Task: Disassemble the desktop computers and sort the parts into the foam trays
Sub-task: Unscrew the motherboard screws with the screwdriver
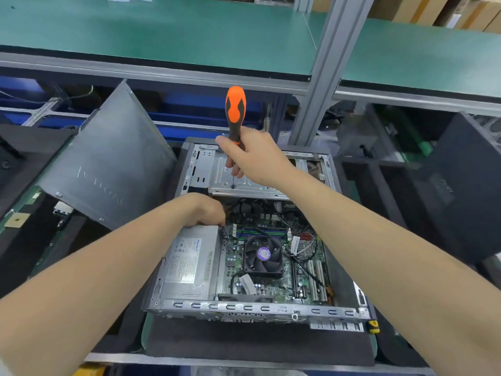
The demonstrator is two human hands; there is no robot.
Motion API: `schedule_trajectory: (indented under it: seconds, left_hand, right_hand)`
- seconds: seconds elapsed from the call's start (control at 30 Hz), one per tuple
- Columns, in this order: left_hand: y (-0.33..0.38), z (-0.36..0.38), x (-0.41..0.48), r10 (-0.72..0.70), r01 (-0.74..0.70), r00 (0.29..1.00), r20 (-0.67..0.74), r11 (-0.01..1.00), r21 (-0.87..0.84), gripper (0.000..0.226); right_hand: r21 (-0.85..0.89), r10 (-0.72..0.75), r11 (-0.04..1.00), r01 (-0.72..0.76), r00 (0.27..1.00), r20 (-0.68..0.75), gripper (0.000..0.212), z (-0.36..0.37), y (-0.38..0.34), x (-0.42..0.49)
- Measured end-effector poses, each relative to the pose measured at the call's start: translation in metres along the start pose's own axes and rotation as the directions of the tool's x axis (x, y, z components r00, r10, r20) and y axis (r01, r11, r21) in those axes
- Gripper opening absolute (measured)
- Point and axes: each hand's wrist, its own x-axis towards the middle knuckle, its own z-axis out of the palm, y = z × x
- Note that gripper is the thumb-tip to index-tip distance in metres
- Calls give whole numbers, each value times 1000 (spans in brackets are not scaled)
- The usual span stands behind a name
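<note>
Right fingers [235, 169]: wrapped tight around the lower neck of the screwdriver [235, 109], thumb pressed to its left side.
Right hand [254, 156]: raised over the far half of the computer [244, 308], arm reaching in from the lower right.
Screwdriver: upright, its orange and black handle standing above the fingers; the thin shaft runs down below them, and the tip meets the metal drive tray [217, 169].
Left fingers: bent down out of sight behind the knuckles; I cannot tell whether they hold anything.
Left hand [206, 210]: at the far edge of the power supply [189, 261], next to a bunch of black cables [244, 206].
Power supply: silver box just below the left hand, in the left part of the case.
Circuit board [271, 289]: right of the power supply, below the right hand, with a black fan [263, 256] on it.
Computer: lying flat and open between both arms, on a black foam pad [244, 346].
Side panel [108, 164]: grey, leaning tilted, left of both hands.
Second case [461, 185]: dark, well to the right of the right arm.
Green shelf [162, 28]: beyond and above the screwdriver handle.
</note>
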Motion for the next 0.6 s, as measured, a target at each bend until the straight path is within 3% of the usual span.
schedule_trajectory:
  seconds: [0.2,0.37,0.6]
  left_hand:
    - [2,2,18,-29,37,998,-52,987,155,30]
    - [6,3,17,-42,62,995,-91,974,220,37]
    - [5,6,17,-20,30,993,-114,996,88,47]
  right_hand:
    - [-13,-29,999,29,999,14,40,-1,4,3]
    - [4,-35,999,35,999,16,38,-1,6,2]
    - [-6,-24,1000,24,999,24,32,-4,2,0]
